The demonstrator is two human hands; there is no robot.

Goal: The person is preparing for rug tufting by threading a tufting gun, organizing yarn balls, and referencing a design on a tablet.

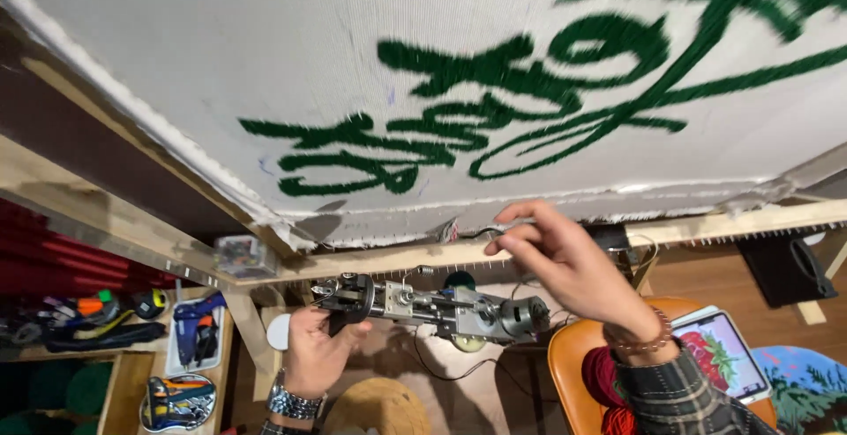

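A person's left hand [313, 347] grips the black handle of a metal tufting gun [441, 307] held level below the wooden frame rail [706, 221]. The right hand [565, 263], fingers loosely spread and empty, hovers near the stretched white cloth's [221, 38] frayed lower edge, beneath looped green yarn lettering [494, 100].

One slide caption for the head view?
Left hand grips a tufting gun; right hand reaches toward white cloth.

One head-worn view, tilted and rolled, facing the stretched white cloth [265, 38] on its wooden frame [132, 232] at close range. Cloth fills the upper half; lower edge catches both hands [565, 258] near the lens, floor and an orange chair [573, 356] below. No second view.
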